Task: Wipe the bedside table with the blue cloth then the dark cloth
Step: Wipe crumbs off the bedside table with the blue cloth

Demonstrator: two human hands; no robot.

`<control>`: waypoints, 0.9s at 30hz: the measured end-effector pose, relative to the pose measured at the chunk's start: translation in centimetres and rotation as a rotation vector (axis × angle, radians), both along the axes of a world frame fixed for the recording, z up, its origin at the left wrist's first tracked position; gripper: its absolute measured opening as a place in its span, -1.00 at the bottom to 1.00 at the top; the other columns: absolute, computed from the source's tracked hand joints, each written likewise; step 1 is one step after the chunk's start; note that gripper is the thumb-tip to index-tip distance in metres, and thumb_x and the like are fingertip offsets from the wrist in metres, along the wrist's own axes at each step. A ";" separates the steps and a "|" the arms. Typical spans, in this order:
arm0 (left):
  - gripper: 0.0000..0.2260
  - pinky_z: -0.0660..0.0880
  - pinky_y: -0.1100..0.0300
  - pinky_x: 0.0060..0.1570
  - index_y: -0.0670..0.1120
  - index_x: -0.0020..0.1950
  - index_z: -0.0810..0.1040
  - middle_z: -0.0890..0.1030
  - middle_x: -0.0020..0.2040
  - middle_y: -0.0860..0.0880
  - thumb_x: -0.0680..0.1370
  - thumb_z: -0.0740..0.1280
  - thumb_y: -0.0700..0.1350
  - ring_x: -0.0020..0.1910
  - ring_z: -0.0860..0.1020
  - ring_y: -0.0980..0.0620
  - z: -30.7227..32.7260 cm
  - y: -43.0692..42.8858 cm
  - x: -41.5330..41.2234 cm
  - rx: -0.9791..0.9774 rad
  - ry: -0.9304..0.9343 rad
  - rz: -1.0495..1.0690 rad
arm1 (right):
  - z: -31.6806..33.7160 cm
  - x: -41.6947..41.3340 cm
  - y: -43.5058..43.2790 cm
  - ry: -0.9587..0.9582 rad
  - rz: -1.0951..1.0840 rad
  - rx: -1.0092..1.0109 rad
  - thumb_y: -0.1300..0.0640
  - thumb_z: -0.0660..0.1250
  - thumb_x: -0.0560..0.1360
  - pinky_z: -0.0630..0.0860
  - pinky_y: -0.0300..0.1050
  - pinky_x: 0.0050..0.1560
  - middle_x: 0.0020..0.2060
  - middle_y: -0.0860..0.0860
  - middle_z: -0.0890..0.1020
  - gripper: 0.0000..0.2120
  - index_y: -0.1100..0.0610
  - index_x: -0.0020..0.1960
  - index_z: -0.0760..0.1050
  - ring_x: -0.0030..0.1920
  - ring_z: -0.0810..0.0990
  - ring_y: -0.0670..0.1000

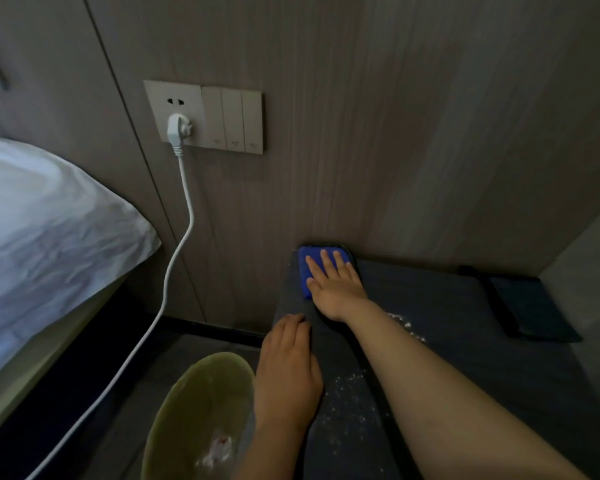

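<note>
The right hand presses flat on the blue cloth at the worktop's far-left corner; the left hand rests on the worktop's left edge.

Dim, soft, grainy room, brightest on the white pillow at left; wide-angle bending at edges.

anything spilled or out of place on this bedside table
Yes. White crumbs or powder are scattered over the dark bedside table, near its front edge and beside the right forearm. The right hand presses the blue cloth at the far-left corner.
</note>
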State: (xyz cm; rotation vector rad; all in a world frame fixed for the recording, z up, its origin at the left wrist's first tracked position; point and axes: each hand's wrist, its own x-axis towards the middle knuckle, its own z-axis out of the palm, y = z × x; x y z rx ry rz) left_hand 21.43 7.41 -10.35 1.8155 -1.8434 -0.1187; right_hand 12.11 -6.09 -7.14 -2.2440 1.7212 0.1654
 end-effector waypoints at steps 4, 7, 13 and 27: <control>-0.63 0.39 0.07 0.27 -0.14 0.19 0.53 0.54 0.23 -0.09 0.40 0.18 -0.20 0.24 0.48 -0.05 -0.3 -0.1 0.1 -0.001 0.016 0.004 | -0.1 0.2 0.3 -0.001 0.095 0.005 -0.08 -0.21 0.65 -0.31 -0.02 0.51 0.54 -0.04 -0.28 -0.51 -0.11 0.54 -0.26 0.52 -0.34 0.02; -0.62 0.39 0.08 0.25 -0.14 0.19 0.52 0.54 0.20 -0.09 0.39 0.17 -0.20 0.22 0.47 -0.05 -0.4 -0.1 0.1 -0.011 0.036 0.005 | -0.3 0.0 1.1 0.007 0.124 -0.011 -0.07 -0.20 0.65 -0.32 -0.02 0.51 0.54 -0.04 -0.27 -0.51 -0.12 0.54 -0.25 0.52 -0.34 0.02; -0.68 0.41 0.07 0.19 -0.13 0.18 0.49 0.54 0.16 -0.10 0.43 0.23 -0.19 0.16 0.48 -0.06 0.0 0.1 -0.1 -0.024 0.014 0.057 | -0.6 -0.2 3.7 0.010 0.129 -0.037 -0.09 -0.20 0.65 -0.32 -0.04 0.49 0.54 -0.05 -0.26 -0.51 -0.13 0.54 -0.24 0.52 -0.34 0.01; -0.69 0.41 0.04 0.06 -0.10 0.07 0.53 0.57 0.10 -0.07 0.50 0.08 -0.02 0.08 0.51 -0.07 -0.1 -0.1 0.3 -0.029 -0.097 -0.014 | -0.8 -5.5 7.4 0.033 -0.051 -0.061 -0.09 -0.20 0.65 -0.29 -0.05 0.51 0.54 -0.03 -0.25 -0.50 -0.08 0.55 -0.23 0.53 -0.32 0.01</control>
